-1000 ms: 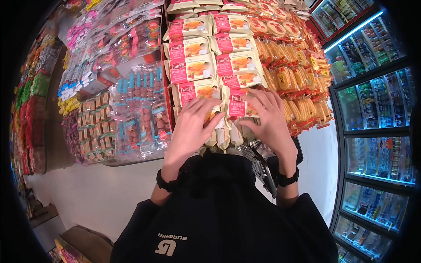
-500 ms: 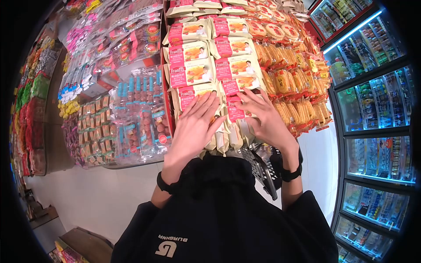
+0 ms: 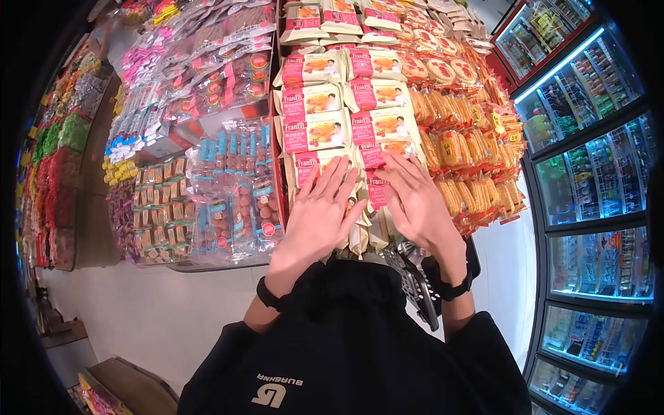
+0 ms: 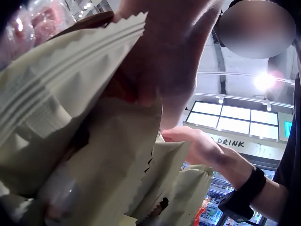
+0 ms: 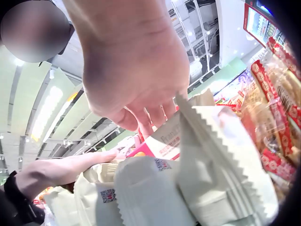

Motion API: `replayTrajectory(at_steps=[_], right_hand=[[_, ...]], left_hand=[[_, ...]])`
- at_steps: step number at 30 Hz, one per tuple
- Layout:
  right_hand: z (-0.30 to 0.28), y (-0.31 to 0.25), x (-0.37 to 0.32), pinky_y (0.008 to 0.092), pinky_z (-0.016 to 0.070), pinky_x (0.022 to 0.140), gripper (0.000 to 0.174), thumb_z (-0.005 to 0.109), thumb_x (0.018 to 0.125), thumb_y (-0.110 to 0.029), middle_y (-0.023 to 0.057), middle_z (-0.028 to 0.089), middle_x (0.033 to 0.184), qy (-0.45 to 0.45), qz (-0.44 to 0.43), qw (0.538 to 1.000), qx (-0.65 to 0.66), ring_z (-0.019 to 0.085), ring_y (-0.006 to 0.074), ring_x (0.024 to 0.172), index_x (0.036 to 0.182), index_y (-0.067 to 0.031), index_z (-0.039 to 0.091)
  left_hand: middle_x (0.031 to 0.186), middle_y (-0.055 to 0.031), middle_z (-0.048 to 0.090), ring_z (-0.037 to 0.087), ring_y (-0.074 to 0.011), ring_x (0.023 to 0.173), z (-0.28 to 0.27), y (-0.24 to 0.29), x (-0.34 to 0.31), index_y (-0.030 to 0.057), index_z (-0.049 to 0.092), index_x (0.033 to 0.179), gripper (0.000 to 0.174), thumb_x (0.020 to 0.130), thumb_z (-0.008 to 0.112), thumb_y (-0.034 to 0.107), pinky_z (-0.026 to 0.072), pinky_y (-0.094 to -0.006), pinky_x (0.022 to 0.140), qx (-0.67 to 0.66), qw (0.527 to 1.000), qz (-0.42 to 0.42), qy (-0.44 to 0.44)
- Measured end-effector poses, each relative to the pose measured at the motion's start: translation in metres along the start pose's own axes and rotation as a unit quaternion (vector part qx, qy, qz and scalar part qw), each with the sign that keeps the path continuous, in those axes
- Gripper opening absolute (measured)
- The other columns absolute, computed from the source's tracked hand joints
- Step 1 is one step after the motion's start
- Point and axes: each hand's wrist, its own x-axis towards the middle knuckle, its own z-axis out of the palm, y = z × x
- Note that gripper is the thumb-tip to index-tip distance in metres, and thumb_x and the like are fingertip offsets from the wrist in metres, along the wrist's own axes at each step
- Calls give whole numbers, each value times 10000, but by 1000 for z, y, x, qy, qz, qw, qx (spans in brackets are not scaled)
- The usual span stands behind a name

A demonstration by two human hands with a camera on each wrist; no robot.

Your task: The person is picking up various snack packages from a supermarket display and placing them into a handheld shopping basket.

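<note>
My left hand lies with straight fingers over a cream-and-pink cookie pie packet at the front of the left row. Beside it, my right hand rests its extended fingers on the front packet of the right row. Seen from below in the right wrist view, the right palm arches above the crimped ends of several cream packets. In the left wrist view, a large packet end partly hides the left fingers.
More cookie pie packets run back in two rows. Bagged round crackers lie to the right, blue-banded clear packs to the left. A dark basket hangs near my right wrist; lit fridges line the right side.
Both hands go from arched, spread fingers around the front packets to flatter, straighter fingers on top of them. The camera view has shifted slightly, so the display sits lower and farther right.
</note>
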Motion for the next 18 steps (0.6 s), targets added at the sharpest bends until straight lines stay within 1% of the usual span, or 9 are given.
replayTrajectory(at_steps=[2,3,6,7,13,16,18], right_hand=[[8,-4,6,445,266,1149,339,498,927,-160,214,542,1327,37,13,999,-32,446,317,1315,1200,22,586],[13,-3,7,438,267,1147,379,481,962,-207,212,523,1350,29,21,997,-63,436,309,1324,1259,15,561],[32,6,3,440,268,1146,401,485,956,-203,214,507,1369,42,15,994,-99,425,306,1336,1284,19,546],[33,8,1,442,265,1147,421,484,955,-204,218,498,1379,41,18,995,-84,421,306,1342,1301,30,532],[34,10,3,444,261,1148,431,485,953,-205,221,490,1387,33,17,995,-89,412,308,1350,1303,42,531],[32,8,3,436,283,1140,426,485,956,-207,221,511,1365,37,17,995,-91,422,313,1341,1294,47,534],[22,7,5,432,322,1113,398,509,942,-186,217,545,1319,2,-1,997,-78,461,322,1298,1263,45,552]], left_hand=[[1449,-199,426,382,-296,1370,0,0,0,-4,473,1361,505,975,486,320,253,-451,1142,2,1000,-3,-7],[1449,-199,426,381,-295,1370,2,0,0,-5,472,1361,503,976,482,318,251,-450,1143,5,1000,-2,-2],[1448,-201,425,379,-293,1372,4,-2,0,-8,470,1363,496,976,473,303,238,-450,1152,11,1000,2,0],[1449,-200,425,379,-293,1371,4,-2,-1,-8,469,1364,496,975,474,301,235,-450,1153,13,1000,2,-2],[1469,-200,398,361,-290,1383,5,-2,-1,-8,457,1374,509,981,449,315,210,-449,1164,27,1000,2,-15],[1472,-203,391,347,-287,1392,5,-3,0,-10,447,1382,518,985,435,324,199,-448,1167,29,999,3,-21],[1472,-207,390,340,-288,1396,5,-3,-1,-12,439,1386,525,988,427,329,194,-449,1169,30,999,4,-20]])
